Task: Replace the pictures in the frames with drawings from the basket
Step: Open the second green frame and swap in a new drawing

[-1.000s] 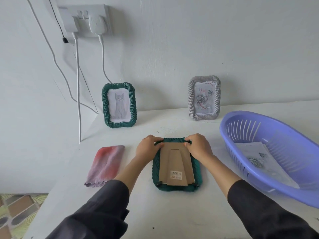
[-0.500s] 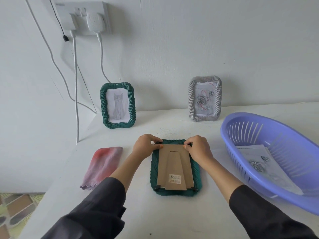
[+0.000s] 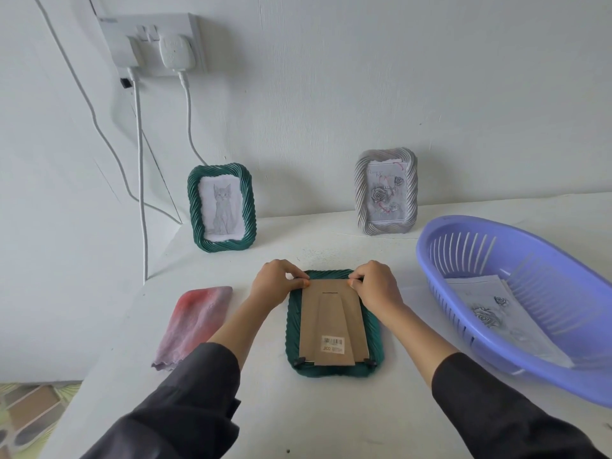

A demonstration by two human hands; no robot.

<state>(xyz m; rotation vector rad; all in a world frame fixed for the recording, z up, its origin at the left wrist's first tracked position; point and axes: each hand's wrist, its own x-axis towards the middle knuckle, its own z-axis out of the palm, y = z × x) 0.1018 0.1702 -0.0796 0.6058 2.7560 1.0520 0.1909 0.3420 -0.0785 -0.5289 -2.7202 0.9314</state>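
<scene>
Fingers [image 3: 303,282] of the left hand [image 3: 275,288] and right hand [image 3: 377,288] are curled, their tips pinching the far corners of the cardboard backing [image 3: 331,313] of the green frame [image 3: 293,329], which lies face down on the desk [image 3: 331,419], near and central. With the backing seated, I judge this frame mid-swap, though opening or closing I cannot tell. Rose drawings [image 3: 486,313] lie in the purple basket [image 3: 496,233] at right, and whether the far cat frame [image 3: 221,212] and grey frame [image 3: 385,192] are already redone is unclear.

White wall [image 3: 364,77], socket [image 3: 149,38] with white cables [image 3: 140,180], white table [image 3: 314,419], patterned floor [image 3: 29,412].
</scene>
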